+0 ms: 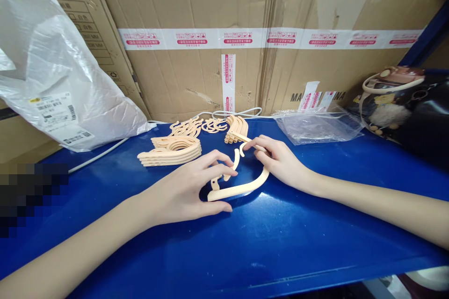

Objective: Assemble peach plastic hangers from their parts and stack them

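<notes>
A cream plastic hanger point(242, 190), its arm bent in a curve, lies on the blue tabletop between my hands. My left hand point(185, 184) curls round its left end, fingertips on a short curved piece point(236, 161) and thumb stretched along the near side. My right hand point(277, 156) closes over the hanger's right bend, its index finger at a small hook-shaped end. Just behind stands a pile of straight-ended arms point(236, 128). To the left is a neat stack of hanger parts point(170, 152). Part of the hanger is hidden under my fingers.
Loose hooks point(185, 127) lie at the back, near a white cable point(242, 113). A white plastic mailer bag point(66, 70) leans at left. At right are a clear plastic bag point(305, 128) and a transparent jug point(387, 107). Large cardboard boxes point(182, 4) wall off the back.
</notes>
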A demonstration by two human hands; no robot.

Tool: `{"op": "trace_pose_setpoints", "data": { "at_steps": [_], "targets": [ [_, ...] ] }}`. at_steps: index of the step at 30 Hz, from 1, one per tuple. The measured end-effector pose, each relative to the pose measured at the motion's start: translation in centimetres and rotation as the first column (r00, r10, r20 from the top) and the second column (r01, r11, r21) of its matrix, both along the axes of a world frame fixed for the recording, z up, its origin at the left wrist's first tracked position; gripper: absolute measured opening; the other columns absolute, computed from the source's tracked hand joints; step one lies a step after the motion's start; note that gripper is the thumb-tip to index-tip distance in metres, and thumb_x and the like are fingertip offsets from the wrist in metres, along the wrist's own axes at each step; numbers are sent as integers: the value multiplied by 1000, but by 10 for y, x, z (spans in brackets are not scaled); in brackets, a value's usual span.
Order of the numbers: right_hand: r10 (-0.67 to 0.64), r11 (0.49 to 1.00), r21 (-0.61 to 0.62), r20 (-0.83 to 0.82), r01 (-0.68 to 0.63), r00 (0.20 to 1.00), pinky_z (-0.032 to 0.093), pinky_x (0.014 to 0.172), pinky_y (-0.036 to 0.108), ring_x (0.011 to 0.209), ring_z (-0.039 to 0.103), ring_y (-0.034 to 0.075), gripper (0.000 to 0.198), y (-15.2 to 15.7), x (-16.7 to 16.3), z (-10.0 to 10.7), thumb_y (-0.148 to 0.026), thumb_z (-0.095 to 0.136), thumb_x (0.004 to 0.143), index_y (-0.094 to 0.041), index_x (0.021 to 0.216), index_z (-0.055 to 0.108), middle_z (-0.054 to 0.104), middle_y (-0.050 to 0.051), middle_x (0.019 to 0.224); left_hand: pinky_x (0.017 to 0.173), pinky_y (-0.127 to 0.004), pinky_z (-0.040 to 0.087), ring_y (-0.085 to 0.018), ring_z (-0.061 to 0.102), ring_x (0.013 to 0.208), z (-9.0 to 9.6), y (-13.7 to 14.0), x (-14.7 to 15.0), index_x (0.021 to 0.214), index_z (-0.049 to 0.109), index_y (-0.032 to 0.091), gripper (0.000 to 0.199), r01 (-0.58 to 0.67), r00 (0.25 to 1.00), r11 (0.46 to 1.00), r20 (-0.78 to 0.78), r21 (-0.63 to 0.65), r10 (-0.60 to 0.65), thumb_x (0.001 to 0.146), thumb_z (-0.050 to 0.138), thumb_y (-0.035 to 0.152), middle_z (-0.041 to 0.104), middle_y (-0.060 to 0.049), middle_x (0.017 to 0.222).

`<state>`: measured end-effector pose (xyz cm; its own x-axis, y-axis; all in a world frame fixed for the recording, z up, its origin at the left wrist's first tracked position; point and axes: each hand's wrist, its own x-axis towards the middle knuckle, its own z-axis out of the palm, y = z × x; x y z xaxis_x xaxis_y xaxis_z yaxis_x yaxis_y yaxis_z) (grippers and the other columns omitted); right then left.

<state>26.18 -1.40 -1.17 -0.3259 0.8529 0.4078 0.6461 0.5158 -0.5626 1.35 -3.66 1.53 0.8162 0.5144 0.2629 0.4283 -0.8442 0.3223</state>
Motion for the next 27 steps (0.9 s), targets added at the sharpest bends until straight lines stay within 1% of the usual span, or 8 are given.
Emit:
{"op": "trace_pose_setpoints", "data": {
  "at_steps": [3,6,10,15,22,27],
  "targets": [
    [-11,1000,-2,3,11,1000,35,62,27,63,48,12,31,-1,0,1,-12,41,84,-23,102,64,54,-2,78,83,-31,49,-18,59,97,1,-1,0,120,56,23,37,0,1000,999,-3,-35,0,85,64,33,50,-8,126],
    [-23,1000,-12,3,23,1000,34,62,27,63,48,13,30,-1,0,2,-13,41,84,-24,101,64,52,-2,75,86,-31,47,-18,58,98,1,-1,1,120,56,22,34,6,1000,999,4,-34,-6,87,61,29,51,-7,125],
    [-27,999,-26,-16,27,1000,35,63,28,63,47,13,29,0,0,2,-15,42,86,-24,103,64,48,-3,72,85,-29,46,-16,56,99,0,0,1,122,54,24,36,26,1000,998,12,-51,-25,87,59,22,52,-5,123],
    [-34,999,-43,-47,32,998,33,61,26,60,44,12,27,2,1,2,-16,43,86,-24,103,63,43,-5,67,89,-28,43,-16,54,103,1,-1,1,123,52,24,37,52,999,997,18,-63,-51,89,51,12,55,-4,117],
    [-28,998,-53,-45,25,999,33,60,26,60,44,12,26,1,0,2,-16,44,86,-23,103,62,42,-5,67,84,-24,44,-14,55,99,2,-3,2,119,54,20,33,61,998,997,11,-46,-60,89,45,9,57,-5,114],
    [-10,1000,-16,-6,10,1000,34,63,26,63,45,13,26,2,0,1,-14,44,85,-23,102,61,45,-4,68,80,-24,45,-13,56,94,-1,0,1,126,47,21,38,22,1000,999,8,-38,-22,89,47,11,57,-3,114]
  ]
}}
